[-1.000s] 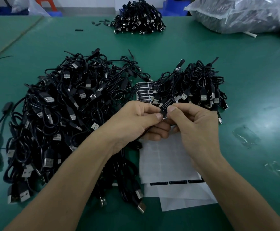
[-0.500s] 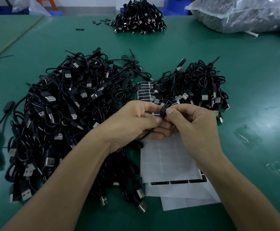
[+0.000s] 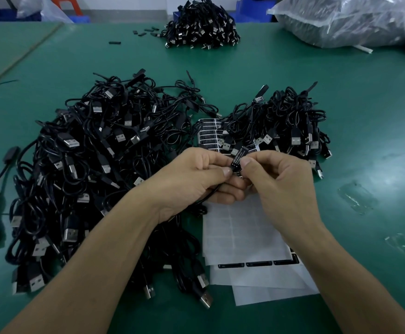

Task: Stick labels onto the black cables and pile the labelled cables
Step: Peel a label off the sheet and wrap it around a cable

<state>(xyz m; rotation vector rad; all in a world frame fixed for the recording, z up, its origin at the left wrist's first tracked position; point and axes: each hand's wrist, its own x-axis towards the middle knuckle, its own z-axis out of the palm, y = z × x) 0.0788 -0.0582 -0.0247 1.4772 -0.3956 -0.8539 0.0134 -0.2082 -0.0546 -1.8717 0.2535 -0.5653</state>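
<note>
Over the worktop's middle, left hand and right hand pinch one cable, smoothing its label; next, probably, pile it.

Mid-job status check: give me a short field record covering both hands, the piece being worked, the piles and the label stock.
left hand: pinches thin black cable, which trails out below the fingers
right hand: pinches black printed label against that cable
large pile of black USB cables: left of the hands
smaller pile of black USB cables: beyond the right hand, one labelled end sticking up
sheet of black labels: between the two piles
white backing sheets: on green table, beneath the right wrist
</note>
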